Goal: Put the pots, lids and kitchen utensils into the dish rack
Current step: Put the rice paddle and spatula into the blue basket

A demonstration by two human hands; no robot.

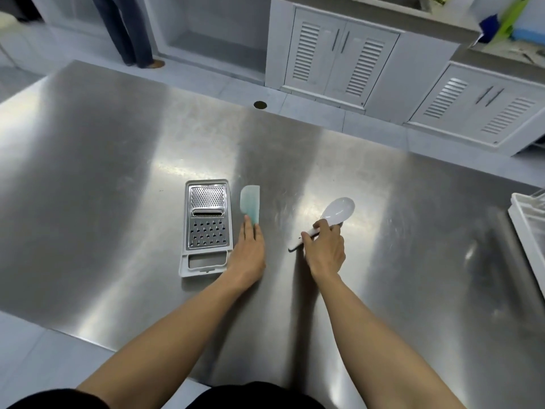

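Note:
A flat metal grater point(206, 225) in a white frame lies on the steel table point(118, 172). Right beside it lies a pale teal spatula point(250, 202), blade pointing away from me. My left hand point(247, 252) rests flat over the spatula's handle, fingers together, hiding the handle; whether it grips is unclear. My right hand point(324, 249) is closed around the handle of a white rice spoon point(337, 209), whose bowl points up and to the right, just above the table. The white dish rack point(528, 228) shows only partly at the right edge.
White louvred cabinets point(339, 54) stand beyond the table's far edge. A person's legs point(126, 31) stand at the back left. A round floor drain point(260, 105) lies just past the table.

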